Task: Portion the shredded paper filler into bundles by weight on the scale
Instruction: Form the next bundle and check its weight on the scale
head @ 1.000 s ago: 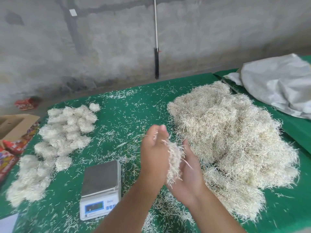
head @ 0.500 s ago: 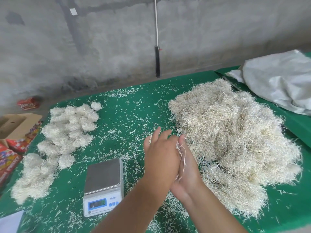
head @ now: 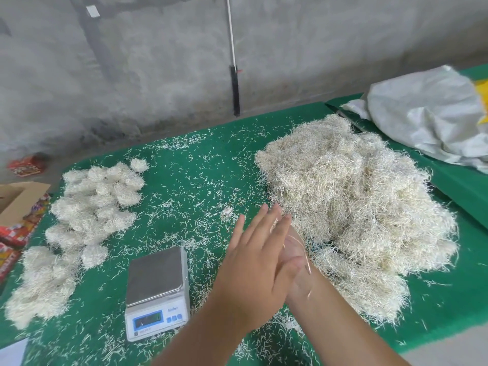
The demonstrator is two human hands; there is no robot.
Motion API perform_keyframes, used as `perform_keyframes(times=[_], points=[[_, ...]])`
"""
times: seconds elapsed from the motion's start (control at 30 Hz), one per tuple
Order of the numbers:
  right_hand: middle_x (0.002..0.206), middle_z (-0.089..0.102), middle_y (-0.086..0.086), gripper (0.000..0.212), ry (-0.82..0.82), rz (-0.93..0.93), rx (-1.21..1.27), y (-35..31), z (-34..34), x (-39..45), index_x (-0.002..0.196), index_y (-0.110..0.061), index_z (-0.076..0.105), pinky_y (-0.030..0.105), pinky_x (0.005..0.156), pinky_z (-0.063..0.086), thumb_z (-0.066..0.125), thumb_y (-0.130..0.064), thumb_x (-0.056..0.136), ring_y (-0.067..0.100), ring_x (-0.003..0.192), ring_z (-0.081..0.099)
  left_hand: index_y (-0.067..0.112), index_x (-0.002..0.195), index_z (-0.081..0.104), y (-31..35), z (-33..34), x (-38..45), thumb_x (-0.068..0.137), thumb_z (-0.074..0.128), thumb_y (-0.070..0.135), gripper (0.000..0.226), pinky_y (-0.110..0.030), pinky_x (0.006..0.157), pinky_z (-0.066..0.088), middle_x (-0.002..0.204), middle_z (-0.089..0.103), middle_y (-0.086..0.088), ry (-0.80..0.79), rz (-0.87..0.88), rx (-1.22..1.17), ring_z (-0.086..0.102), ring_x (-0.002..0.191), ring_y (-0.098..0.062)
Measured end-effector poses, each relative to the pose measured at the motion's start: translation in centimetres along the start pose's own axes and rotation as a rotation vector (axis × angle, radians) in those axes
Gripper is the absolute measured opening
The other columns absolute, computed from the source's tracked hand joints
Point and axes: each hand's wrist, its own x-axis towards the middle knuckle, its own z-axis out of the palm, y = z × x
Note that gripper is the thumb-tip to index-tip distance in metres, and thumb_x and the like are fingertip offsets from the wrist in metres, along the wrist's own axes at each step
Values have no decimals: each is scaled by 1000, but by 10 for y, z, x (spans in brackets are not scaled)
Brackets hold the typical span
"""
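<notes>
A big loose pile of pale shredded paper lies on the right of the green table. Several rolled bundles sit at the left, with more of them nearer me. A small digital scale stands at front centre with a bare steel platform and a lit display. My left hand lies flat, fingers straight, on top of my right hand, palm against palm, just beside the big pile. Only a few thin strands show at the edge between the palms; anything else between them is hidden.
Loose shreds litter the whole green cloth. A crumpled white sack lies at the back right. A cardboard box and red printed wrappers sit off the left edge. A thin rod leans on the concrete wall. The table's front edge is close.
A second ago a wad of shreds showed between my raised palms. The palms have closed flat together and dropped lower, with my left hand sliding forward over the right; the wad is now hidden.
</notes>
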Motion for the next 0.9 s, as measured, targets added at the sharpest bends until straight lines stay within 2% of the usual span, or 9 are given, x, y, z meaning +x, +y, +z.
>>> perform_keyframes(times=[0.07, 0.17, 0.23, 0.3, 0.43, 0.57, 0.73, 0.83, 0.9], points=[[89, 81, 7, 66, -75, 76, 40, 0, 9, -4, 77, -10, 85, 34, 70, 65, 52, -66, 87, 19, 83, 80, 22, 164, 22, -6, 11, 0, 109, 6, 60, 70, -50, 130, 8, 172, 15, 8, 4, -56, 49, -3, 160, -11], [138, 66, 22, 95, -154, 175, -60, -8, 12, -16, 131, 5, 69, 46, 119, 43, 40, -78, 97, 33, 131, 64, 18, 155, 44, -25, 15, 3, 110, 9, 56, 69, -44, 129, 16, 158, 47, 2, 107, -209, 13, 29, 152, -13], [153, 53, 24, 97, -255, 168, -147, -11, 16, -24, 143, 5, 59, 47, 127, 28, 36, -78, 98, 34, 144, 51, 16, 130, 64, -39, 16, 8, 111, 18, 51, 61, -42, 121, 31, 124, 66, 3, 204, -210, -7, 55, 121, -15], [154, 52, 23, 98, -315, 157, -164, -9, 20, -33, 146, 3, 56, 49, 127, 27, 38, -80, 97, 33, 146, 49, 18, 94, 64, -47, 15, 17, 111, 22, 49, 54, -31, 92, 44, 90, 60, 8, 298, -213, -30, 52, 88, -13], [147, 60, 19, 99, -271, 116, -317, -12, 26, -42, 154, -8, 49, 57, 121, 37, 31, -86, 95, 33, 139, 57, 26, 64, 37, -57, 4, 40, 109, 38, 44, 48, -25, 50, 25, 56, 39, 11, 415, -434, -154, 33, 52, -6], [134, 70, -11, 71, -99, -153, -817, -13, 24, -48, 144, -39, 50, 52, 116, 44, 31, -86, 94, 9, 125, 66, 22, 62, 39, -73, -15, 50, 105, 49, 35, 46, -32, 53, 27, 47, 38, 11, 384, -814, -584, 26, 45, -8], [161, 22, -43, 72, -95, -637, -1346, -6, 30, -47, 158, -61, 19, 32, 122, 24, 34, -88, 93, -15, 148, 25, 35, 105, 71, -48, -15, 32, 107, 44, 25, 29, -28, 62, 49, 90, 72, 16, 151, -920, -1155, 66, 71, 1], [158, 40, -33, 73, -152, -766, -1453, 14, 35, -39, 159, -47, 34, 23, 119, 31, 35, -83, 96, -16, 143, 34, 26, 95, 65, -34, -13, 21, 108, 39, 24, 29, -21, 57, 54, 75, 70, 16, 191, -902, -1459, 68, 67, 0], [130, 68, -24, 60, -80, -786, -1315, 23, 36, -34, 142, -39, 59, 23, 100, 50, 41, -75, 98, -9, 118, 61, 21, 81, 62, -28, -15, 16, 95, 52, 28, 19, -27, 58, 52, 69, 62, 6, 207, -899, -1525, 64, 68, -12]])
